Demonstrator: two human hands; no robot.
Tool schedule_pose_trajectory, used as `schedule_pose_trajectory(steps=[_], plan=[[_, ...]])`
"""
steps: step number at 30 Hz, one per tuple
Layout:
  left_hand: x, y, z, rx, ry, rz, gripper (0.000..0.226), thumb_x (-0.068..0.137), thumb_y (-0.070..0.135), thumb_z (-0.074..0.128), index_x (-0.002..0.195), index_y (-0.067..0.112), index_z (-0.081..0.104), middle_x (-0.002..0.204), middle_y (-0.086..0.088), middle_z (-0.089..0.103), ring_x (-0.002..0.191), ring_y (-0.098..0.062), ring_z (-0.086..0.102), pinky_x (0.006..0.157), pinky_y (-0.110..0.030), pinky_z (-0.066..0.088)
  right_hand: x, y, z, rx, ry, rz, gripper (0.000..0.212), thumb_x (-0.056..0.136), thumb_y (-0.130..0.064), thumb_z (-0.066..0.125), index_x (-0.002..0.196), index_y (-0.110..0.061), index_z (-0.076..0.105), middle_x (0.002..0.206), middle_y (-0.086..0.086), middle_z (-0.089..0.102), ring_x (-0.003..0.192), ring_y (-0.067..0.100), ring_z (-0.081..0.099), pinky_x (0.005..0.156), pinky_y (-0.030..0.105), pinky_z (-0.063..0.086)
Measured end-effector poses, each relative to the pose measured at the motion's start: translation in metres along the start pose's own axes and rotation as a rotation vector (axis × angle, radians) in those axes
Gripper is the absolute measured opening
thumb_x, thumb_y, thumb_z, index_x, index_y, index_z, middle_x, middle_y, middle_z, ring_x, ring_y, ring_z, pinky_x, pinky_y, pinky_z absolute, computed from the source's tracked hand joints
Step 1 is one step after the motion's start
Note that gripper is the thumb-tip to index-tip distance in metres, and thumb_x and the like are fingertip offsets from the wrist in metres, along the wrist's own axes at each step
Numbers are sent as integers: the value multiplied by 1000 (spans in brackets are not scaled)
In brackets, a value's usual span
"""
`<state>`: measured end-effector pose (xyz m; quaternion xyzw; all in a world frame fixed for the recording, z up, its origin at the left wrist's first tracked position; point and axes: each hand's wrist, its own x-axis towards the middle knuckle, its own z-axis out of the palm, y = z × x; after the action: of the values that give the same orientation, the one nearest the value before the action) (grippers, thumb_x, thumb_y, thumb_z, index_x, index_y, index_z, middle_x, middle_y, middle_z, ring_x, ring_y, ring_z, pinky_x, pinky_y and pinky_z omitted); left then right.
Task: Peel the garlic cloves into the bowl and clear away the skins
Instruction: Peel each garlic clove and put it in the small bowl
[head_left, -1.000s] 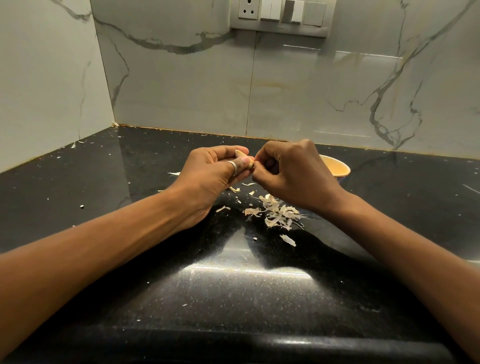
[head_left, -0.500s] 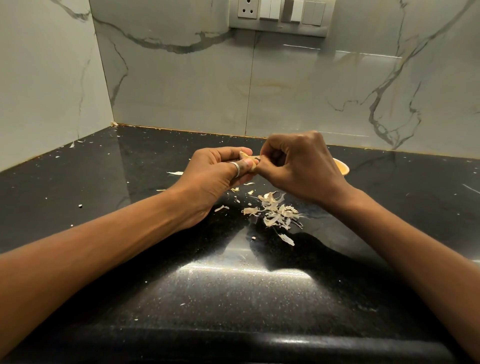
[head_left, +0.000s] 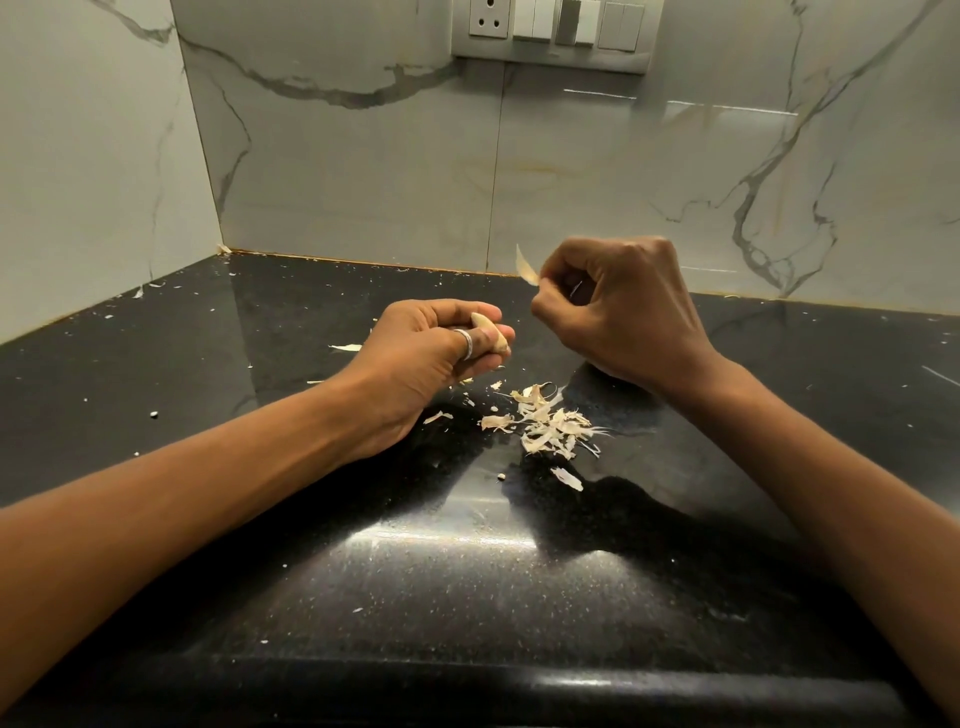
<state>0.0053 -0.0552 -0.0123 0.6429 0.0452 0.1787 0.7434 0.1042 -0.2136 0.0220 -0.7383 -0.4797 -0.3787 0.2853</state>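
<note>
Our left hand (head_left: 421, 353) grips the pale, half-bared garlic clove (head_left: 491, 332) steady; our right hand (head_left: 613, 306) pinches a torn papery skin strip (head_left: 526, 271) clear, above the glossy black worktop (head_left: 363, 571).

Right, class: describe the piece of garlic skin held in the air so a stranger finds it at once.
Start at the black countertop, then the right hand raised above it. A pale skin flake sticks up from its grip, before the marble wall; unlike the skin pile below, it touches no surface.
</note>
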Motion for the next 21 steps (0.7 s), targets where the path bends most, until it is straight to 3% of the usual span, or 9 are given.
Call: schedule_pose_trajectory(steps=[8, 13, 17, 21], plan=[[1, 0, 1, -42, 53, 37, 15, 94, -2, 62, 107, 4, 65, 105, -15, 74, 94, -19, 73, 84, -25, 60, -1, 2, -5, 69, -193, -53, 12, 81, -19, 66, 74, -12, 73, 60, -3, 66, 53, 11, 62, 56, 34, 52], [3, -1, 1, -59, 68, 54, 15, 93, -3, 63, 106, 4, 66, 94, -12, 72, 95, -18, 73, 84, -25, 60, -1, 3, -7, 94, -307, -70, 13, 79, -19, 64, 72, -13, 73, 59, -4, 64, 52, 10, 59, 52, 29, 49], [3, 0, 0, -83, 79, 55, 16, 95, -4, 60, 108, 4, 65, 103, -17, 71, 101, -22, 72, 82, -23, 60, -1, 2, -8, 92, -363, -67, 15, 76, -22, 61, 70, -15, 73, 55, -7, 60, 49, 12, 56, 49, 25, 43], [3, 0, -1, -79, 74, 49, 17, 96, -6, 58, 108, 4, 64, 105, -17, 70, 105, -24, 72, 81, -23, 60, -2, 3, -7, 95, -407, -49, 15, 74, -22, 62, 79, -15, 75, 60, -7, 64, 54, 10, 60, 51, 25, 48]])
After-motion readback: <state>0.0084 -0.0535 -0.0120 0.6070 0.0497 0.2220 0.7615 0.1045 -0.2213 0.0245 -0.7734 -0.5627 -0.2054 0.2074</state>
